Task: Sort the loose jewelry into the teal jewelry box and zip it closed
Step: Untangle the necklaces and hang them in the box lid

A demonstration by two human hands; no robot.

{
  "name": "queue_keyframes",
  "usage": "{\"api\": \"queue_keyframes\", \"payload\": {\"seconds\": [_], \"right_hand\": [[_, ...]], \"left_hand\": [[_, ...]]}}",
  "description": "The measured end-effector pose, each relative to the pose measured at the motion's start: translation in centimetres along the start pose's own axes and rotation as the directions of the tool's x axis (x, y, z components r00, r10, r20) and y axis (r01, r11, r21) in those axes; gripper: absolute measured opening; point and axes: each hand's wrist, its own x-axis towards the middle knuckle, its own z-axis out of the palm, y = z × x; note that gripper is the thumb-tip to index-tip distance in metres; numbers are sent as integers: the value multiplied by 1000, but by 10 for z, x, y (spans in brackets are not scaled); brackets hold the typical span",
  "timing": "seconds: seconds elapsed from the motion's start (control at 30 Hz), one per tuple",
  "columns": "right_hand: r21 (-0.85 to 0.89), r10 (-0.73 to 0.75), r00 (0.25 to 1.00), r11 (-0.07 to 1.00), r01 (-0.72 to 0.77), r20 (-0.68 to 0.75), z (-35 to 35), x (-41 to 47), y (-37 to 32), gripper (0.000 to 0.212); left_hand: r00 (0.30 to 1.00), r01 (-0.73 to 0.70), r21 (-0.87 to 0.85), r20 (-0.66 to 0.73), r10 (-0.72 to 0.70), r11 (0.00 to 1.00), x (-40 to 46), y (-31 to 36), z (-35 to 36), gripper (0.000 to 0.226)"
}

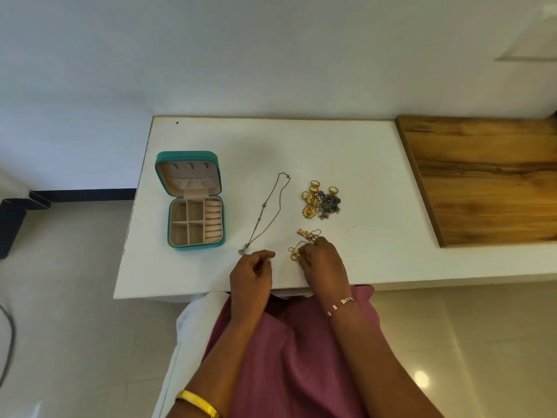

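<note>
while teal jewelry box [193,203] lies open, compartments bare, right hand [324,262] pinches gold chain [304,239]; left hand [251,270] curled, empty.

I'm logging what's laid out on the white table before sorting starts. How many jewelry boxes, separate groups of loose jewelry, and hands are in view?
Teal jewelry box, open: 1
Loose jewelry groups: 3 (long chain, heap of rings and earrings, gold chain)
Hands: 2 (left, right)
Total: 6

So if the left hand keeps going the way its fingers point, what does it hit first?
Probably the small pendant ending the long thin chain, just beyond the left hand; its exact heading is hard to judge.
</note>
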Motion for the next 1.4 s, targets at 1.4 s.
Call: {"api": "queue_keyframes", "payload": {"seconds": [1.4], "right_hand": [[903, -44, 998, 427, 49, -33, -172, -120, -96, 9]], "left_hand": [[964, -33, -446, 221, 146, 895, -109, 146, -102, 17]]}}
